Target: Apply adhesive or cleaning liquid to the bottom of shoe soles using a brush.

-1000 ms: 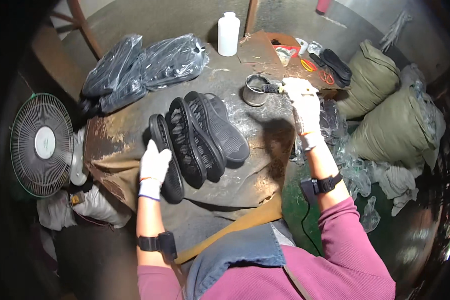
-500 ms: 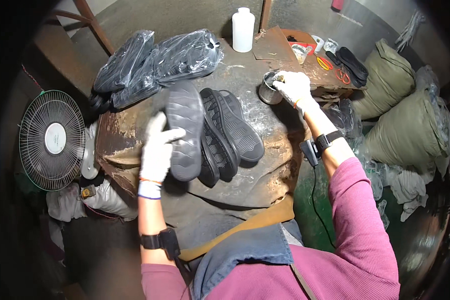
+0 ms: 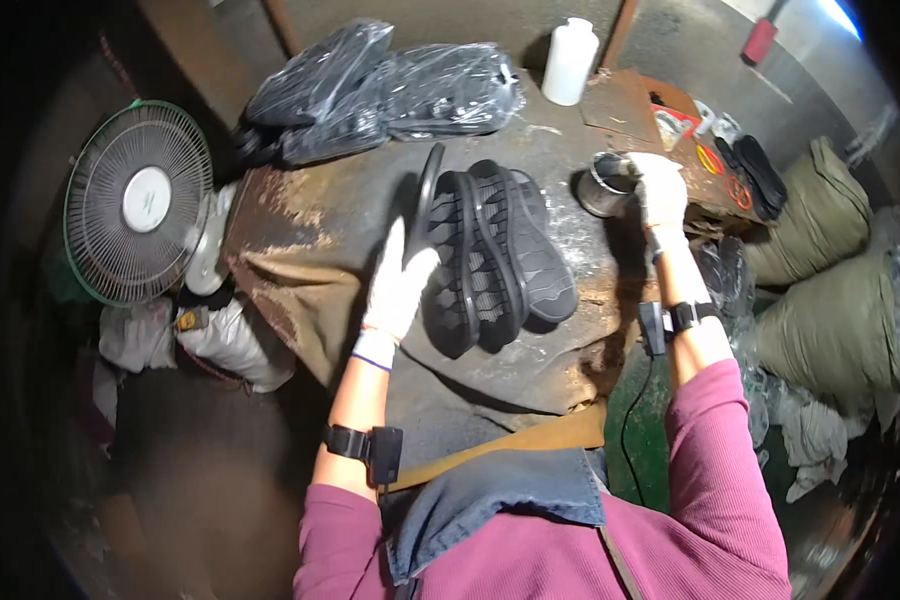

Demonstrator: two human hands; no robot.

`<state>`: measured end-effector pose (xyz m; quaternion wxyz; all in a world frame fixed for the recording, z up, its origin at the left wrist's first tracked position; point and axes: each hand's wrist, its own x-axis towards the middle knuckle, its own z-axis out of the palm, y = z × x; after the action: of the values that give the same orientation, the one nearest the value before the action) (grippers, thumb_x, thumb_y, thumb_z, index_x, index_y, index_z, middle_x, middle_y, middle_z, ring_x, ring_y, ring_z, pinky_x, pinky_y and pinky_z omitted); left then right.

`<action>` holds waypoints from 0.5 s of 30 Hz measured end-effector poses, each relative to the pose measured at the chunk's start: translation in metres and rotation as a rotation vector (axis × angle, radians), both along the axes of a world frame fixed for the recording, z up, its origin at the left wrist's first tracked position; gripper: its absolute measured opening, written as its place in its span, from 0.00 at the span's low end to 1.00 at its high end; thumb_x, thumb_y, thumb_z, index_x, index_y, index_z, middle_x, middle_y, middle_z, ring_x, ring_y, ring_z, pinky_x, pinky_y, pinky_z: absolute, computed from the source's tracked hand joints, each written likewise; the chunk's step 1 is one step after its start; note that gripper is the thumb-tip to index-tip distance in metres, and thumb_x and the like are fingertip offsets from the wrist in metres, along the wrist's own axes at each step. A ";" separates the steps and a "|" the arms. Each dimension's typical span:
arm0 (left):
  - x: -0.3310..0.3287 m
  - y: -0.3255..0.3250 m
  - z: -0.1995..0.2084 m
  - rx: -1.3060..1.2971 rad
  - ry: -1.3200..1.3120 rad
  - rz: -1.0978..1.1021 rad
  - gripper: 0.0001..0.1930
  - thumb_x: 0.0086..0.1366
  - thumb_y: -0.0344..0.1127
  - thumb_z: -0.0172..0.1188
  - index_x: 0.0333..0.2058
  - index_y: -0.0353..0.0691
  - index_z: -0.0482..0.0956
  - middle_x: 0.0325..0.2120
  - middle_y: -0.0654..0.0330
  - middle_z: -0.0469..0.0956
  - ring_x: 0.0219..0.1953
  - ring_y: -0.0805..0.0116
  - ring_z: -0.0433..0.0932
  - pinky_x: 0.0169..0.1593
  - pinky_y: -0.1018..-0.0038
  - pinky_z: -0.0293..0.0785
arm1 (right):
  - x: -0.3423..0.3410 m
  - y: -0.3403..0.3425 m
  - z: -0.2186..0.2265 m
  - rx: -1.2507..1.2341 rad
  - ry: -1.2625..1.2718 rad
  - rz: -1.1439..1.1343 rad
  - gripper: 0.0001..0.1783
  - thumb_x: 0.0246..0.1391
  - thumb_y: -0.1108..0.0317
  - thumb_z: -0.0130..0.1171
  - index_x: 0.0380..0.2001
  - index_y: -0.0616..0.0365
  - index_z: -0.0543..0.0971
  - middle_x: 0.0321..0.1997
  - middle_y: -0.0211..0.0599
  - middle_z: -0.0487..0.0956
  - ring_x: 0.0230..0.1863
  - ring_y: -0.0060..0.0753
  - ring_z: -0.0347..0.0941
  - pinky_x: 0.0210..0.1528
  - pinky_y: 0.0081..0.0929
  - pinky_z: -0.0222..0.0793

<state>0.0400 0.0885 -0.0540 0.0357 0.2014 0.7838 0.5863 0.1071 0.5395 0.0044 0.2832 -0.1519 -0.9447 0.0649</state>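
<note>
Near: one blue denim apron (image 3: pixel 500 505), over the person's lap. One left hand (image 3: pixel 398 288), white-gloved, at the near left of the worktable (image 3: pixel 285 205), thumb and fingers clamped on one black shoe sole (image 3: pixel 426 200), tipped up and seen edge-on. Just right of it, three more black soles (image 3: pixel 498 255), set side by side and overlapping; the rightmost lies flattest, tread pattern up. Left, beside the table: one round fan (image 3: pixel 147 200), green-rimmed. Right, beyond the soles: one metal cup (image 3: pixel 596 190). One right hand (image 3: pixel 662 192), white-gloved, fingers bent at the cup's right rim; cannot tell what, if anything, they grip. Far right: scissors (image 3: pixel 738 193) with orange handles. Far: one bundle of dark pieces (image 3: pixel 445 95) in clear plastic; to its right, one white bottle (image 3: pixel 570 65), upright.
</note>
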 end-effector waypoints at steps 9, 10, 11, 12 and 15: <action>0.043 0.015 0.079 1.273 -1.007 -0.595 0.46 0.71 0.65 0.60 0.72 0.31 0.64 0.66 0.42 0.73 0.61 0.42 0.79 0.65 0.42 0.77 | 0.009 -0.080 0.053 -1.354 0.653 0.445 0.13 0.61 0.82 0.61 0.47 0.61 0.86 0.46 0.36 0.86 0.48 0.28 0.81 0.52 0.26 0.78; 0.054 0.027 0.085 1.298 -1.068 -0.634 0.47 0.71 0.66 0.59 0.73 0.31 0.63 0.67 0.41 0.73 0.61 0.42 0.79 0.65 0.42 0.77 | 0.002 -0.094 0.046 -0.809 0.627 0.474 0.12 0.67 0.68 0.59 0.51 0.55 0.83 0.47 0.36 0.85 0.48 0.38 0.82 0.52 0.40 0.74; 0.063 0.029 0.085 1.332 -1.121 -0.651 0.48 0.71 0.67 0.59 0.73 0.31 0.61 0.67 0.40 0.72 0.61 0.42 0.79 0.64 0.41 0.77 | -0.005 -0.119 0.049 -1.408 0.670 0.521 0.13 0.68 0.68 0.57 0.52 0.53 0.83 0.50 0.33 0.85 0.51 0.39 0.82 0.53 0.38 0.72; 0.069 0.026 0.084 1.274 -1.085 -0.675 0.48 0.72 0.66 0.58 0.72 0.28 0.63 0.66 0.42 0.74 0.62 0.43 0.79 0.67 0.45 0.77 | -0.006 -0.145 0.069 -1.810 0.604 0.427 0.12 0.68 0.68 0.57 0.50 0.52 0.84 0.50 0.31 0.86 0.51 0.36 0.82 0.53 0.36 0.70; 0.086 0.044 0.085 1.211 -1.103 -0.726 0.47 0.73 0.68 0.55 0.72 0.29 0.62 0.65 0.41 0.74 0.60 0.44 0.81 0.64 0.44 0.79 | -0.014 -0.148 0.052 -1.084 0.604 0.445 0.14 0.70 0.69 0.54 0.49 0.57 0.87 0.47 0.31 0.88 0.51 0.35 0.83 0.56 0.33 0.75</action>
<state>0.1261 0.1320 0.0309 0.4783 0.1107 0.0993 0.8655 0.0930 0.3915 0.0560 0.3989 -0.0493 -0.6661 0.6283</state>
